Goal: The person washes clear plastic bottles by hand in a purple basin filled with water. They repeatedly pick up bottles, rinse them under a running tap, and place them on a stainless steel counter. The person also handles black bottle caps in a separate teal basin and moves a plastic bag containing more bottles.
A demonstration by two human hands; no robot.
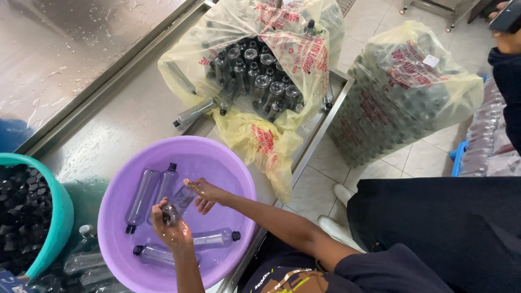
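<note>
Hands first: my left hand is wrapped around a small clear bottle over the middle of the basin, fingers curled shut on its lower end, while my right hand rests spread at the bottle's upper end, fingertips loose and touching the plastic rather than gripping it. The bottle's long axis tilts from lower left up toward the right, so it runs straight from one hand to the other.

From large to small, I see the steel tabletop, wet and streaked, carrying everything. On it sits an open yellowish plastic sack packed with upright bottles, mouths up, and a second, fuller sack stands on the tiled floor to the right. The purple basin lies nearest me, holding a little water. A teal tub at the left edge is heaped with dark caps (I cannot tell how deep).

Inside the basin, two capped bottles lie side by side just left of my left hand, long axes running near-vertical in the view, caps at opposite ends. Two more capped bottles lie crosswise below, close under my left wrist. My left hand is the nearer one to all four; the right would have to cross over.
</note>
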